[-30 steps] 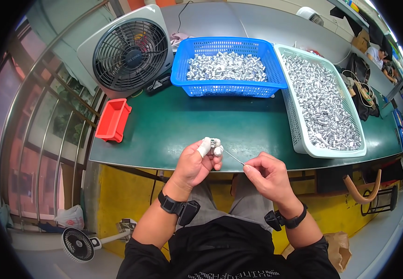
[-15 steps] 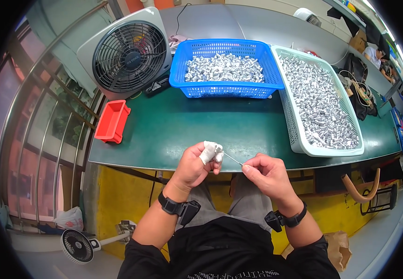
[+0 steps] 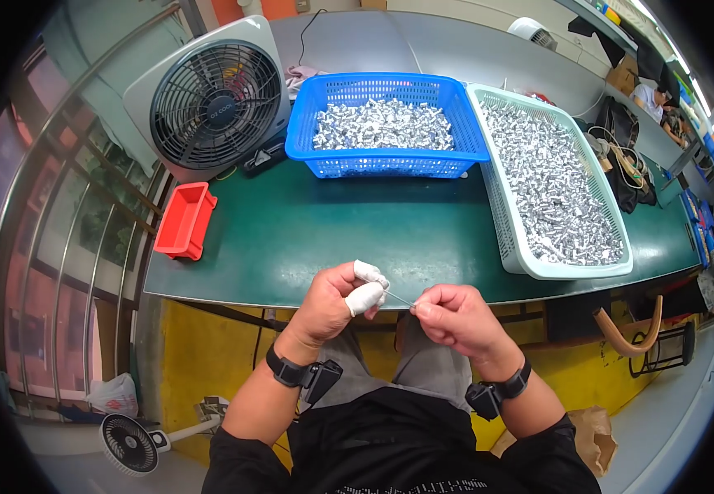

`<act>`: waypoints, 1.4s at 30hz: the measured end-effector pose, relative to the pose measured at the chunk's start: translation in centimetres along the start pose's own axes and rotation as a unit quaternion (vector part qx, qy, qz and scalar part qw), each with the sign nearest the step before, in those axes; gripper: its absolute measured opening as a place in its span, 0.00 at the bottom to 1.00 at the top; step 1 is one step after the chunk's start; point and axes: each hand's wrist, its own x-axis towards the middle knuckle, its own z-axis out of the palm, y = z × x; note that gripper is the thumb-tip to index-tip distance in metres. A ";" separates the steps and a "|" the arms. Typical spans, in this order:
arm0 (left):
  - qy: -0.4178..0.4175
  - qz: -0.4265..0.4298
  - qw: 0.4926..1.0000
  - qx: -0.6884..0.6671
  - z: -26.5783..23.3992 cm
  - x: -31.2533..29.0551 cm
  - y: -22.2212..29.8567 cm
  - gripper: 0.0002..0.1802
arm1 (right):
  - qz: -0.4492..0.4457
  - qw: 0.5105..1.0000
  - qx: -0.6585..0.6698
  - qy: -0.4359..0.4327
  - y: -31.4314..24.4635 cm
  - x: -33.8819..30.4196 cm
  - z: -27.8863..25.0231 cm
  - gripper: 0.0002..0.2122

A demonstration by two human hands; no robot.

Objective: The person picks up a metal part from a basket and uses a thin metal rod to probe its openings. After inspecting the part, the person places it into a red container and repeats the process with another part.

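My left hand [image 3: 328, 306] has white covers on its thumb and a finger. Those fingertips are pinched on a small metal part, now almost hidden between them. In my right hand [image 3: 458, 321] a thin metal rod [image 3: 399, 298] is gripped between thumb and forefinger. The rod slants up to the left, its far end reaching the left fingertips; whether it enters the part I cannot tell. Both hands are over the table's near edge. Beyond them are a blue basket [image 3: 390, 161] and a pale green basket [image 3: 505, 235], both holding many small silver metal parts.
A red bin [image 3: 184, 221] sits at the left of the green table [image 3: 332, 218], with a large box fan [image 3: 217, 107] behind it. Cables and a black bag [image 3: 625, 156] lie at the right. A small white fan [image 3: 132, 443] stands low left. Another person [image 3: 653, 97] is far right.
The left fingers have closed over the small metal part, which showed more before. My right hand has come nearer the left, so less of the rod shows. The view has shifted slightly.
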 end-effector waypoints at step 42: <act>0.039 0.014 0.981 -0.188 -0.8 0.2 -1.5 0.09 | -0.338 0.788 -0.489 0.159 -0.4 -1.4 4.0 0.02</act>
